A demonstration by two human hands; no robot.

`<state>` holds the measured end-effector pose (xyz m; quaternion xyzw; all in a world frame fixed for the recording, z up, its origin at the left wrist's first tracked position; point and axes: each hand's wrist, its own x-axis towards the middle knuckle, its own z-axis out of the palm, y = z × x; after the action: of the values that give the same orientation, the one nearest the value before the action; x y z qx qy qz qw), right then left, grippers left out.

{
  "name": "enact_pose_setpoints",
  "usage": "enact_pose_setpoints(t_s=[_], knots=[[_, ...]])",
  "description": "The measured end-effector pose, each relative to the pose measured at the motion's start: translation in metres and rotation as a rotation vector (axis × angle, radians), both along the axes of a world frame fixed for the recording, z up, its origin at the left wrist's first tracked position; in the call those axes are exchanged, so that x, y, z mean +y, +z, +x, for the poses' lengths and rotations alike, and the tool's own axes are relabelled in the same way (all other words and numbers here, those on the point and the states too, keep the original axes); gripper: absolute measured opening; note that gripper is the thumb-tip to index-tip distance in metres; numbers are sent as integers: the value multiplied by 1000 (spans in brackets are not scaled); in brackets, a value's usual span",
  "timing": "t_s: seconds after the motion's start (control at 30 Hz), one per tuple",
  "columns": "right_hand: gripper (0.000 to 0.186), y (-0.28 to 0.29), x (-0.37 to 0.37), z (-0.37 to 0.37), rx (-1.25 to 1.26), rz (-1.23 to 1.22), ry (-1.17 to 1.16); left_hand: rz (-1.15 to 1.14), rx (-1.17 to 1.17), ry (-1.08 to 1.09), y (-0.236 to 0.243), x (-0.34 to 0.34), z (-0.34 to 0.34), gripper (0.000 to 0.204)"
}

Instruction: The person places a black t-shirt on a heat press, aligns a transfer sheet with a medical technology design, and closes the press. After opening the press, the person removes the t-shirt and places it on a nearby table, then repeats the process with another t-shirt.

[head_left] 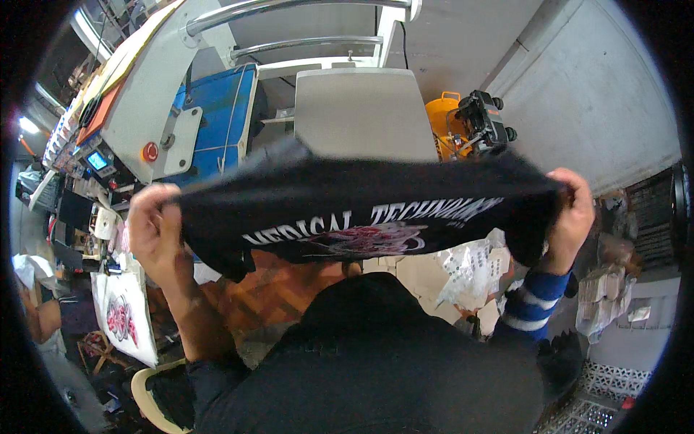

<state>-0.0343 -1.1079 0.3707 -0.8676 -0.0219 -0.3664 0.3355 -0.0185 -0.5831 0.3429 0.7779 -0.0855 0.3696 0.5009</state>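
A black garment [347, 181], which looks like a T-shirt, is stretched out in the air in front of me. White lettering and a pink and white printed design [372, 239] run across it. My left hand [155, 228] is closed on its left end, and my right hand [571, 217] grips the right end. Just beyond the cloth lies a flat grey press platen [365, 108]; the garment hides its near edge. I cannot tell whether the two touch.
A grey machine with a red stop button [150, 152] and a lit display [97, 160] stands at the left. Chrome bars [289, 11] cross behind the platen. Right of it are an orange bucket [444, 119] and a black compressor-like unit [486, 119]. A white printed cloth [124, 318] hangs lower left.
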Motion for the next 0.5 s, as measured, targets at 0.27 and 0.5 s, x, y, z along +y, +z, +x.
enact_pose_setpoints(t_s=[0.27,0.5], knots=[[16,-2,-43,290,-129,-362,45,498,-161,289,2,-29,276,17],[23,-141,-40,511,396,-500,-136,617,496,367,-116,-51,482,21]])
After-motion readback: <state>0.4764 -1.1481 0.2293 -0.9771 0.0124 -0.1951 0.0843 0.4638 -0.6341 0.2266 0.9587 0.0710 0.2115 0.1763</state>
